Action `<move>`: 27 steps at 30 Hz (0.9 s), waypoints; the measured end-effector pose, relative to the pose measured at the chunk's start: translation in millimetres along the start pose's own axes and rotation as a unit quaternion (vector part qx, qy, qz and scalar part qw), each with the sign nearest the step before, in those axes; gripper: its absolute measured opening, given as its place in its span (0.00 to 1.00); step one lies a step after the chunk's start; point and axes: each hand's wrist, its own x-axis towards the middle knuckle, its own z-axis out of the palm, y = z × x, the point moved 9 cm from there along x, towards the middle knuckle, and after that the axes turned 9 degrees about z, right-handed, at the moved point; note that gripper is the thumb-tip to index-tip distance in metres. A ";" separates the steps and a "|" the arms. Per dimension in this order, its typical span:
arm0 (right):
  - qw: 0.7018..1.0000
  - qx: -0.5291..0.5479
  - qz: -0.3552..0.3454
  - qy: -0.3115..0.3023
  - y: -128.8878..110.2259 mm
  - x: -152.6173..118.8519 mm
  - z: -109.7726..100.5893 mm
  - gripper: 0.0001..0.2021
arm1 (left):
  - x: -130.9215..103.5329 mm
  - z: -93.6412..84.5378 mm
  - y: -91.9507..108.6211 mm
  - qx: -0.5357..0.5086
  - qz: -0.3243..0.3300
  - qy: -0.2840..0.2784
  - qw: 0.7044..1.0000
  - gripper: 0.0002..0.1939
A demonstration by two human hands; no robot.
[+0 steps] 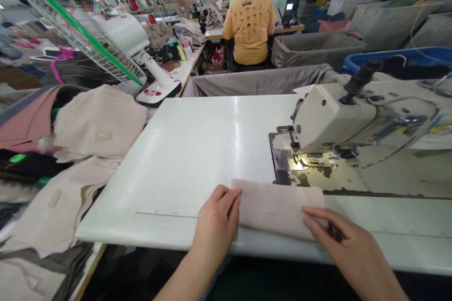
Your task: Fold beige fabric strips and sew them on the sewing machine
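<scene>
A folded beige fabric piece lies at the front of the pale sewing table, with short marks on its face. My left hand pinches its left edge between thumb and fingers. At its right end, my right hand holds the fabric between thumb and index finger, the other fingers curled beneath. Just beyond the cloth is the sewing machine; its needle area and metal plate are lit and apart from the fabric.
Beige fabric pieces are stacked beyond the table's left edge. Behind them stands a tilted fan. A person in a yellow shirt sits ahead, beyond a cloth-lined bin. A blue tub is behind the machine.
</scene>
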 end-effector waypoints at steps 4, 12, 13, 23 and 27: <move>1.000 -0.013 0.012 -0.010 4.1 -0.6 2.4 0.17 | 0.8 0.4 0.8 0.003 0.001 -0.005 1.000 0.15; 1.000 -0.013 0.013 -0.016 5.4 -1.4 3.3 0.17 | 1.0 1.2 2.5 0.013 0.012 -0.008 1.000 0.15; 1.000 -0.010 0.013 -0.011 4.8 -1.2 2.4 0.17 | 1.3 1.3 2.7 0.013 0.014 -0.009 1.000 0.15; 0.999 0.024 0.036 0.012 5.7 -2.8 -0.3 0.19 | 5.0 1.7 4.0 0.048 0.015 -0.037 0.998 0.17; 0.996 0.058 0.054 0.030 3.8 -3.5 -4.0 0.17 | 8.1 -1.8 4.4 0.040 0.029 -0.030 0.998 0.17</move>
